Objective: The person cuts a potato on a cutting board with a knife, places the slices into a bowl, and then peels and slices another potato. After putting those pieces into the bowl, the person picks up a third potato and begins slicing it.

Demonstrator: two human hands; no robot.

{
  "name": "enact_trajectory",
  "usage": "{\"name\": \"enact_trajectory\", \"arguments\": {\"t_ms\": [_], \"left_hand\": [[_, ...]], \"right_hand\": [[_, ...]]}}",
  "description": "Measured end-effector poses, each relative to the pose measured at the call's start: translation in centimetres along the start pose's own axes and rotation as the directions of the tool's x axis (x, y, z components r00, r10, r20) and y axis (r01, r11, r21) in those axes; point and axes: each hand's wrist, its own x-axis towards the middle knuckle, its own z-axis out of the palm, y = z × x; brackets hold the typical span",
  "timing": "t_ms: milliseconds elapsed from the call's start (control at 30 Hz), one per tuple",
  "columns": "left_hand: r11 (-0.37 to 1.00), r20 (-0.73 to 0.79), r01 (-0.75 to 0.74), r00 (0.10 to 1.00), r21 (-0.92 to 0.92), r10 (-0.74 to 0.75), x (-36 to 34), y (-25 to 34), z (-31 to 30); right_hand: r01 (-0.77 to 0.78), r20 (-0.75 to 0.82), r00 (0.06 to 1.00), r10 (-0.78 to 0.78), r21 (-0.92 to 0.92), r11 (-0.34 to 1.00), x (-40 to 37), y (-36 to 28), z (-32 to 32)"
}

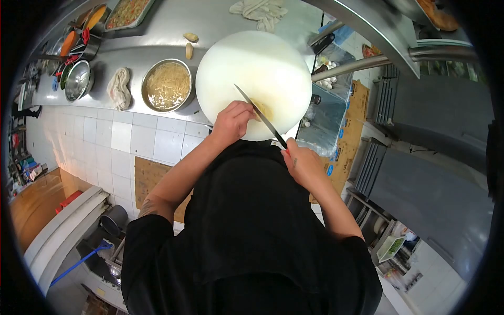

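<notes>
A round white cutting board [241, 58] lies on the steel counter. My right hand [303, 164] is closed around the dark handle of a long knife [258, 111], whose blade slants up and left across the board. Beside the blade, my left hand [232, 123] has its fingers bent and pressed together on the board. Pale yellow shreds [265, 109] lie just right of the blade, close to the left fingertips. What the left fingers hold is hidden. Left of the board stands a metal bowl [168, 85] with pale strips in liquid.
Two pale pieces [189, 50] lie beside the board. Farther left are a crumpled cloth [119, 89], an empty metal bowl [79, 81] and a food tray [128, 14]. Another cloth [261, 12] lies beyond the board. A steel rail [349, 68] runs at the right.
</notes>
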Motion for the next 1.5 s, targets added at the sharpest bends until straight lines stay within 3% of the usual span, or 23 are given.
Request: {"name": "enact_trajectory", "arguments": {"t_ms": [100,367,767,967,1100,1167,1500], "left_hand": [[1.000,0.002,-0.004,1.000,-0.003,0.004,0.1,-0.1,0.1],[0.998,0.004,0.036,0.999,-0.042,-0.036,0.1,-0.2,-0.5],[1.000,0.010,0.025,1.000,0.014,-0.025,0.1,0.0,-0.1],[0.999,0.009,0.037,0.999,0.003,-0.037,0.1,0.0,-0.2],[1.000,0.012,0.023,1.000,-0.001,-0.023,-0.2,-0.2,-0.1],[1.000,0.015,0.028,0.999,0.013,-0.029,0.0,-0.2,-0.1],[0.999,-0.013,0.032,0.999,0.001,-0.032,0.1,0.1,0.0]], "right_hand": [[-0.051,0.062,0.997,0.052,-0.005,0.999,-0.6,0.1,-0.1],[-0.008,-0.006,1.000,0.008,0.065,0.998,5.7,0.1,3.5],[-0.029,0.021,0.999,0.028,0.010,1.000,-1.7,-0.2,-0.7],[-0.012,-0.033,0.999,0.015,0.098,0.995,3.7,1.2,4.6],[0.049,-0.100,0.994,-0.039,0.093,0.994,4.9,0.0,2.9],[-0.002,-0.016,1.000,0.004,0.072,0.997,3.6,-0.8,1.0],[-0.039,0.044,0.998,0.039,0.008,0.999,-0.3,-0.4,0.0]]}}
